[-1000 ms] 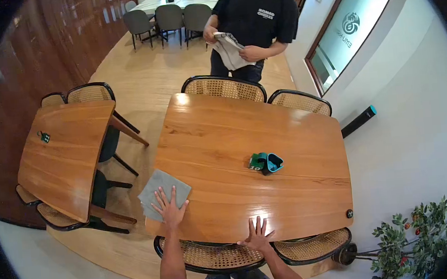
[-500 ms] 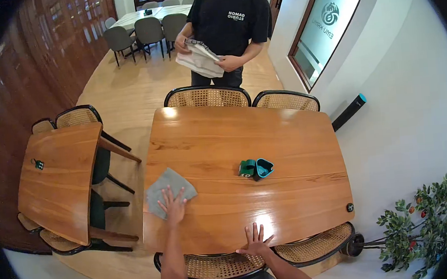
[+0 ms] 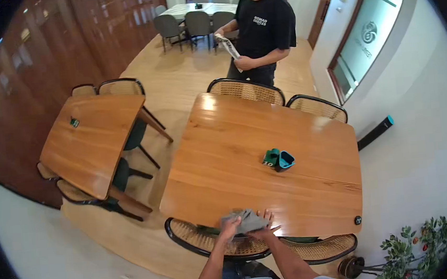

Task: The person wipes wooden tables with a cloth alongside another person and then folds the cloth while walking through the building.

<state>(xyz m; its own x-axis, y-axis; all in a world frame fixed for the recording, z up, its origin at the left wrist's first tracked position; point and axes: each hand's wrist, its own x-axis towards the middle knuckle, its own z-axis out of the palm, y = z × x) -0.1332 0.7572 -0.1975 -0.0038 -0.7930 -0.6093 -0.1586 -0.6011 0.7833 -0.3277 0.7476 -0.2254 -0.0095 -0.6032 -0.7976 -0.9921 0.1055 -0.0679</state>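
Observation:
A grey cloth point(image 3: 247, 222), bunched up, is between my two hands at the near edge of the wooden table point(image 3: 225, 160). My left hand point(image 3: 231, 228) grips its left end, fingers curled over the fabric. On the other side, my right hand point(image 3: 264, 229) supports and holds the cloth, with some fingertips showing past its right edge. The underside of the cloth and part of the right palm are hidden. Farther in on the tabletop stand a green number block point(image 3: 270, 158) and a dark triangular holder with a blue rim point(image 3: 285, 160).
Cane-backed chairs point(image 3: 246, 91) surround the table. A second wooden table point(image 3: 95, 141) stands at left. Across the table, a person in a black shirt point(image 3: 264, 26) holds a white cloth point(image 3: 227, 46). A potted plant point(image 3: 421, 247) is at lower right, and a small black disc point(image 3: 358, 220) lies near the corner.
My left hand has lifted the cloth from the table's left side and brought it to the near edge, where it meets my right hand. The view has turned left. The other person's cloth is now more folded.

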